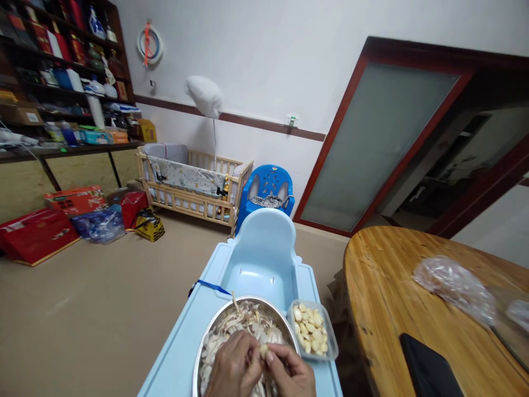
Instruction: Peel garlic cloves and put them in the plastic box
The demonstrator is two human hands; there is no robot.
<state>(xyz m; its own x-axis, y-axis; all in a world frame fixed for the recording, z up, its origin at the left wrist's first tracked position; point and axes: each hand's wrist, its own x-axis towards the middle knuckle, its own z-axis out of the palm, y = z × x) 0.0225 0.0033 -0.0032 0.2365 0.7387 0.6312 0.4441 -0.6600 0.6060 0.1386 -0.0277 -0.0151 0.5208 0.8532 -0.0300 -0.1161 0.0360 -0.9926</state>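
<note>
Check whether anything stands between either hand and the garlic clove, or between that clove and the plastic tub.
Nothing visible separates the garlic clove from the left hand or right hand: both touch it. Toward the plastic tub, only the steel bowl's rim runs between. The clove's height can't be judged.

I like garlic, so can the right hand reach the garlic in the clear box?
Probably yes: the right hand is near the clear box and nothing covers the garlic, though that hand pinches a clove.

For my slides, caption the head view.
Left hand and right hand hold a garlic clove over a metal bowl, beside a container of peeled cloves.
</note>
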